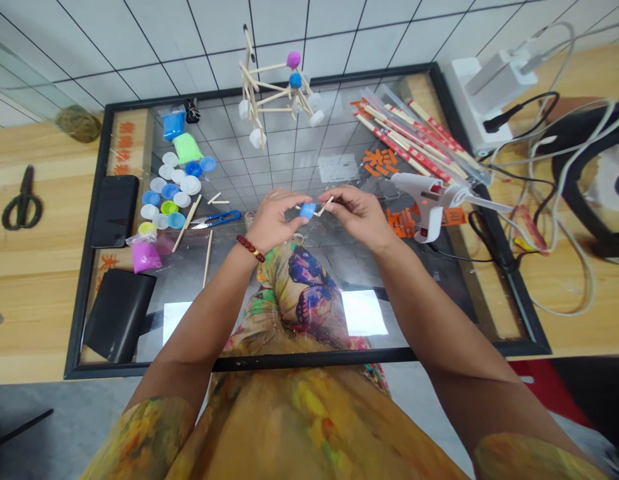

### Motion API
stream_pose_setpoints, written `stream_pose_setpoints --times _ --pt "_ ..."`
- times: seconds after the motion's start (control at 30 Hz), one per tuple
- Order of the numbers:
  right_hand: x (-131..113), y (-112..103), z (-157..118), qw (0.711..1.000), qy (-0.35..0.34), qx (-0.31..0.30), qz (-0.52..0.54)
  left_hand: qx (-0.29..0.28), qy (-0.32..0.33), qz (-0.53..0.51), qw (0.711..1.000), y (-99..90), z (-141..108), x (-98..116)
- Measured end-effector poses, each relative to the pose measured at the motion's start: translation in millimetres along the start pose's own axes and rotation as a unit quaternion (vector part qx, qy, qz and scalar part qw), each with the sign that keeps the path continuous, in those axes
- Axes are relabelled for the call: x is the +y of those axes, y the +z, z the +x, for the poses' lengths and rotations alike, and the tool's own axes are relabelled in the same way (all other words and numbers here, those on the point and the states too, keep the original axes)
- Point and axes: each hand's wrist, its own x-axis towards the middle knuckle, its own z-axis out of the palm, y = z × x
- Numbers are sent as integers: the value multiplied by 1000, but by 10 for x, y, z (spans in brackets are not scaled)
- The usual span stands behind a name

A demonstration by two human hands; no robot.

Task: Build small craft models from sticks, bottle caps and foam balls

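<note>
My left hand [274,219], with a beaded bracelet at the wrist, pinches a small blue plastic cap [307,211] over the glass. Short pale wooden sticks [325,206] reach from the cap to my right hand [358,217], whose thumb and forefinger are closed on one of them. Whether stick and cap are joined I cannot make out. Left of my hands lie blue-handled scissors [220,219], short stick pieces [218,199] and longer sticks [188,223]. A white glue gun [430,200] rests to the right of my right hand.
At the back stands a stick frame [274,100] with coloured balls and caps. Several loose caps [191,185], clay packets [187,147], a phone [114,212] and a black folded case [120,315] are left. Wrapped chopsticks [414,137], a power strip [477,107] and cables are right.
</note>
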Motion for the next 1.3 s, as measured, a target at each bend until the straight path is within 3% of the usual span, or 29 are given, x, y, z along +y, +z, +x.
stream_pose_setpoints --times 0.4,0.63,0.97,1.3 --pt "-18 13 -9 1000 -16 10 -24 -3 10 1 1000 1 6 -20" --pt "31 22 -15 1000 14 26 9 -10 3 6 1000 3 5 -36" --pt "-1 23 -15 1000 -5 23 -11 -6 0 13 1000 8 5 -32" --pt "60 42 -15 999 19 17 28 -1 -2 13 1000 12 5 -26"
